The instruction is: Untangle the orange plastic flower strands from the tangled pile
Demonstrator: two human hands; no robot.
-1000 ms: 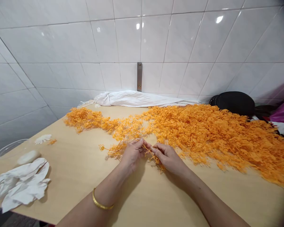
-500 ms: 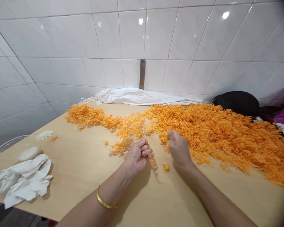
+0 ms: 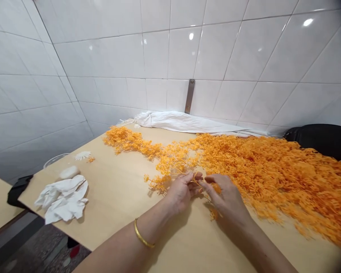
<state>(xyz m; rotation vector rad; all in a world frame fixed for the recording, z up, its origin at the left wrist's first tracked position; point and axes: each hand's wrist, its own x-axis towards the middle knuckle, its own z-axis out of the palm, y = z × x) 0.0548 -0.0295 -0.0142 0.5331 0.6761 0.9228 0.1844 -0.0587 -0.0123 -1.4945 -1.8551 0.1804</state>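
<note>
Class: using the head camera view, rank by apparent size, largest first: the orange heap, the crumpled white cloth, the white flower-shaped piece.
Largest: the orange heap; then the crumpled white cloth; smallest: the white flower-shaped piece.

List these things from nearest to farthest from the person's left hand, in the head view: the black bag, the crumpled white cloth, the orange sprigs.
From the left hand:
1. Orange sprigs, right beside it, on its left side.
2. Crumpled white cloth, much farther to the left.
3. Black bag, far to the right, at the back.
</note>
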